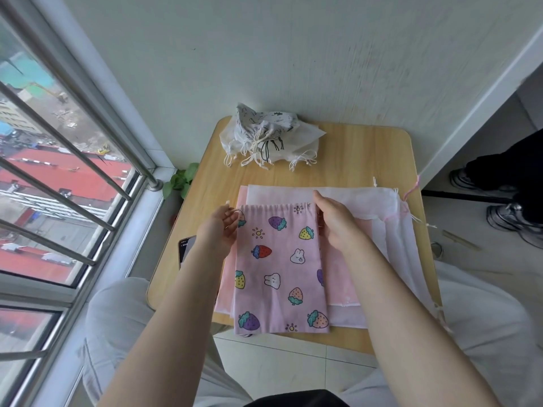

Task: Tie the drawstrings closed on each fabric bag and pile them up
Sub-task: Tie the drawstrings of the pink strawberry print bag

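A pink bag printed with strawberries and rabbits point(279, 268) lies on top of a stack of flat pink and white bags point(367, 259) on the small wooden table point(352, 151). Its top hem is slightly gathered. My left hand point(219, 230) sits at the bag's top left corner, fingers curled and pinching a white drawstring end. At the top right corner, my right hand point(333, 221) has its fingers curled in at the hem, on the drawstring there. A pile of tied white bags point(264, 133) sits at the table's far edge against the wall.
A phone point(185, 251) lies at the table's left edge, partly under my left forearm. A window with metal bars point(73, 160) runs along the left. A small green plant point(180, 180) stands in the corner. Another person's shoes point(511, 218) are on the floor at right.
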A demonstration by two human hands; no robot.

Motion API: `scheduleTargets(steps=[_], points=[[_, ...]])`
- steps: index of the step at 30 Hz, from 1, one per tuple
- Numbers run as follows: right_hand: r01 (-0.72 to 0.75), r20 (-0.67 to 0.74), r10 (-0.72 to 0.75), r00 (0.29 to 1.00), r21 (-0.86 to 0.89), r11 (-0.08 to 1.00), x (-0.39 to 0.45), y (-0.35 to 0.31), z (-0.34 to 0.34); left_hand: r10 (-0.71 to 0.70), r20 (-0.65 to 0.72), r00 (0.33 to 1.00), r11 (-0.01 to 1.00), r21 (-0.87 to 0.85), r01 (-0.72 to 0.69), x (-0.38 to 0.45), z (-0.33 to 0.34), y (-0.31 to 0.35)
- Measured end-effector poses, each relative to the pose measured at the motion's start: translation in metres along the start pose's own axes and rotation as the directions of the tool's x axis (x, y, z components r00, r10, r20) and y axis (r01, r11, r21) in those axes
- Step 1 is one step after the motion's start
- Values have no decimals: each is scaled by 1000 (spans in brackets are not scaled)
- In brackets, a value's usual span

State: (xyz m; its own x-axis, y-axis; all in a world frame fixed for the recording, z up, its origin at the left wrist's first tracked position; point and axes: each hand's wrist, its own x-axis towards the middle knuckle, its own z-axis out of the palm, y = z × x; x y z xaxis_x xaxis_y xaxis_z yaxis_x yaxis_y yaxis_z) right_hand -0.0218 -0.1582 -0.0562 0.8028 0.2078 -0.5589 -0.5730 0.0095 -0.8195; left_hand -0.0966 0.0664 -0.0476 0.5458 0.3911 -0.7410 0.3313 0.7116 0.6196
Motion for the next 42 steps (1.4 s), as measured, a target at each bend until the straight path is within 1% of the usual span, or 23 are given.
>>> scheduleTargets(steps=[4, 7, 9, 11, 14, 15, 16, 18, 21, 23, 24, 25, 26, 27, 28, 29, 31, 32, 34, 36, 37, 39, 42], points=[[-40, -44, 47, 998, 160, 986, -1, 3, -4, 41, -22, 999, 997, -62, -42, 0, 0, 0], [-88, -74, 133, 988, 433, 897, -3, 1, -8, 76, -90, 993, 990, -111, -86, -3, 2, 5], [-96, -88, 172, 981, 547, 831, -6, 0, -9, 76, -58, 995, 972, -220, -86, -7, 3, 6], [-77, -75, 164, 984, 648, 758, -10, 0, -7, 34, 37, 999, 911, -412, -16, -11, 3, 7], [-57, -22, 129, 991, 813, 580, -16, 0, 0, -3, 137, 991, 753, -651, 92, -12, 3, 4], [-47, -23, 124, 992, 844, 534, -16, 0, 1, -10, 160, 987, 740, -663, 115, -11, 2, 2], [-41, -30, 129, 991, 859, 511, -15, 1, 3, -16, 170, 985, 766, -631, 122, -11, 1, 1], [-53, -37, 156, 987, 844, 534, -10, 3, 2, -10, 133, 991, 882, -466, 71, -9, 1, -1], [-65, -96, 198, 976, 733, 677, -2, 6, -6, 111, 5, 994, 989, -99, -110, -13, 0, 5], [-25, -199, 169, 965, 574, 818, -2, 6, -14, 308, -58, 950, 933, 216, -289, -14, -1, 9], [2, -251, 129, 959, 466, 885, -2, 6, -16, 430, -54, 901, 842, 384, -379, -14, 0, 9], [35, -289, 70, 955, 341, 939, -3, 5, -17, 554, -3, 832, 702, 540, -465, -14, 1, 9], [73, -310, -9, 951, 195, 978, -4, 5, -16, 645, 102, 757, 524, 662, -536, -15, 3, 7], [118, -311, -106, 944, 21, 993, -4, 4, -13, 671, 235, 703, 351, 735, -580, -17, 6, 4], [161, -289, -204, 935, -164, 973, -4, 4, -9, 640, 356, 681, 201, 778, -596, -18, 9, 1], [199, -248, -291, 924, -338, 920, -6, 2, -5, 575, 441, 689, 67, 814, -577, -17, 12, -3], [256, -135, -404, 905, -585, 770, -11, 2, 3, 450, 493, 745, -165, 865, -473, -17, 17, -10], [275, -72, -436, 897, -681, 679, -13, 2, 6, 425, 493, 759, -248, 870, -426, -17, 18, -13], [285, 68, -456, 887, -857, 428, -18, 2, 13, 413, 498, 763, -358, 859, -366, -20, 22, -16], [269, 156, -422, 893, -937, 224, -24, 4, 21, 401, 499, 768, -431, 843, -322, -25, 25, -18], [261, 169, -407, 897, -948, 181, -26, 5, 25, 396, 492, 775, -446, 841, -306, -27, 26, -19], [253, 154, -415, 896, -948, 193, -30, 8, 30, 400, 462, 792, -434, 856, -281, -29, 27, -22], [208, 55, -447, 893, -931, 300, -34, 13, 33, 424, 404, 810, -348, 899, -266, -26, 22, -23]])
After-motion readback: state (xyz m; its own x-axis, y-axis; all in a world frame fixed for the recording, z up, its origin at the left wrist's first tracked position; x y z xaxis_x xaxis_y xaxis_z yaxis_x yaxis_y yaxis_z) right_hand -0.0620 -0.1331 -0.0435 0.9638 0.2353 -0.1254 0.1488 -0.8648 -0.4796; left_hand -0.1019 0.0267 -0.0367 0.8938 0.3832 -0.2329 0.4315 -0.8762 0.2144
